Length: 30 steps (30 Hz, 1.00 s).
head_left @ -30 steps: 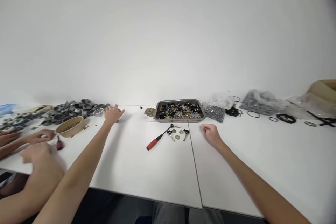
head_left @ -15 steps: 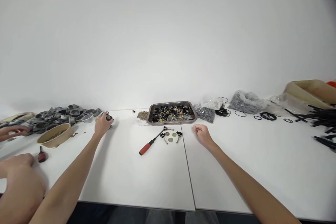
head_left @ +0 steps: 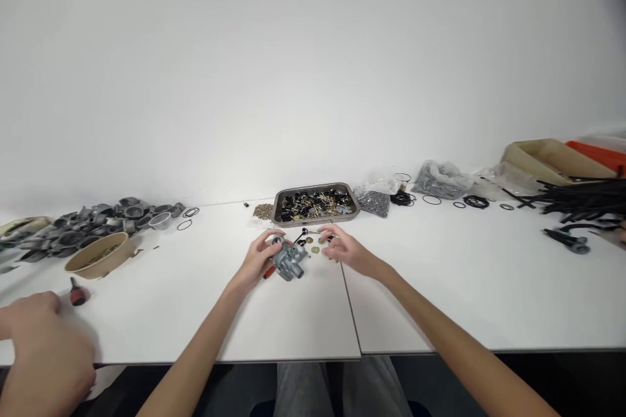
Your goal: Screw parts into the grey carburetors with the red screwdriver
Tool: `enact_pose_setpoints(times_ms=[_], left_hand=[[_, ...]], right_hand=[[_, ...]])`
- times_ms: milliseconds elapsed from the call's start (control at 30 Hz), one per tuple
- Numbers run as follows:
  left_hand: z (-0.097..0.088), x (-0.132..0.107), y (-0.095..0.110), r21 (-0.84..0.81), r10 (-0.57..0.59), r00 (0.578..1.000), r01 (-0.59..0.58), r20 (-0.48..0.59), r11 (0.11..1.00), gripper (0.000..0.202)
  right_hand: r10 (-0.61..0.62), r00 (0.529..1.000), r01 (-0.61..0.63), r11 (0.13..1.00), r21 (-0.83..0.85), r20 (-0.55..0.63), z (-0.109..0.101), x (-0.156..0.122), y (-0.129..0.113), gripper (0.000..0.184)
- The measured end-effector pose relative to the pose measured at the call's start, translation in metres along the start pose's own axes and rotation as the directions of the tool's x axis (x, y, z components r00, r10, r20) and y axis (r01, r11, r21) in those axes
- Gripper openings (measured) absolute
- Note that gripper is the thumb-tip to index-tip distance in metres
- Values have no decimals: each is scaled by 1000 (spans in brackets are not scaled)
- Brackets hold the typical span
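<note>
My left hand [head_left: 257, 258] is closed around a grey metal carburetor [head_left: 288, 262], held over the table in front of me. My right hand [head_left: 342, 249] hovers just right of it, fingers curved and apart, with nothing visible in them. Beneath and between the hands lie small black-headed screw pieces [head_left: 302, 243] and round flat washers [head_left: 315, 249], partly covered by the fingers. A screwdriver's red handle [head_left: 268, 272] peeks out under the carburetor; most of the tool is hidden.
Behind my hands sits a metal tray [head_left: 356, 207] of screws. At left are a beige bowl [head_left: 117, 263], grey castings [head_left: 98, 218], a red-handled screwdriver [head_left: 77, 293] and a co-worker's arm [head_left: 44, 352]. At right are bagged parts [head_left: 443, 180], black rings [head_left: 475, 202] and black tubes [head_left: 581, 199].
My left hand has come from the far left to the middle with the carburetor. My right hand has moved left and its fist has opened. The view has shifted slightly.
</note>
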<state>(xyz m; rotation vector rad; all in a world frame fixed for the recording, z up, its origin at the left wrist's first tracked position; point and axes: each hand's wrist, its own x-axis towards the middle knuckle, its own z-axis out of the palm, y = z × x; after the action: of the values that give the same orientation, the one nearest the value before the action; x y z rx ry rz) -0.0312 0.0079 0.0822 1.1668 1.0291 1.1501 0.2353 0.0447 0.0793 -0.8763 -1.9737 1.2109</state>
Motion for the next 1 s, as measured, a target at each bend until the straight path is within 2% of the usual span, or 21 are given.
enact_pose_setpoints(times_ms=[67, 167, 233, 300, 333, 400, 467, 533, 600, 700, 767, 833, 933, 1000], left_hand=[[22, -4, -10, -59, 4, 996, 1, 94, 998, 44], [39, -6, -21, -123, 24, 981, 0, 193, 992, 41], [40, -3, -21, -124, 14, 964, 19, 266, 992, 43], [36, 4, -16, -57, -6, 945, 26, 326, 998, 46], [33, 10, -13, -4, -3, 942, 4, 336, 1000, 46], [26, 26, -6, 183, 54, 958, -110, 283, 977, 42], [21, 45, -4, 487, 162, 970, -230, 180, 842, 33], [21, 63, -9, 725, 256, 960, -255, 111, 640, 26], [24, 76, -20, 818, 300, 950, -239, 85, 523, 24], [32, 88, -39, 872, 330, 942, -211, 60, 442, 26], [37, 93, -49, 899, 345, 938, -187, 43, 397, 25], [38, 98, -55, 916, 355, 934, -168, 30, 364, 21], [37, 106, -60, 930, 364, 931, -153, 23, 334, 12], [36, 109, -63, 932, 373, 927, -156, 24, 327, 9]], right_hand=[[-50, 996, 47, 998, 42, 68, 20, -9, -12, 54], [-79, 997, 80, 996, 31, -27, 38, -22, -12, 33], [-72, 991, 75, 997, 19, -108, 40, -28, -10, 27], [-88, 986, 84, 996, -35, -141, 38, -33, -10, 26], [-111, 984, 100, 991, -87, -141, 37, -35, -13, 25], [-154, 981, 127, 968, -215, -114, 38, -36, -19, 25], [-162, 983, 125, 932, -341, -81, 43, -35, -24, 26], [-124, 991, 84, 884, -459, -57, 51, -32, -26, 27], [-86, 996, 49, 816, -575, -37, 59, -28, -26, 26], [-64, 997, 67, 721, -690, 30, 62, -23, -29, 26], [-50, 993, 109, 738, -666, 108, 54, -18, -36, 29], [-47, 989, 120, 821, -559, 142, 38, -10, -45, 32], [-61, 998, 62, 942, -331, 14, 9, 10, -46, 30], [-68, 992, 49, 985, -166, -109, -6, 25, -35, 34]])
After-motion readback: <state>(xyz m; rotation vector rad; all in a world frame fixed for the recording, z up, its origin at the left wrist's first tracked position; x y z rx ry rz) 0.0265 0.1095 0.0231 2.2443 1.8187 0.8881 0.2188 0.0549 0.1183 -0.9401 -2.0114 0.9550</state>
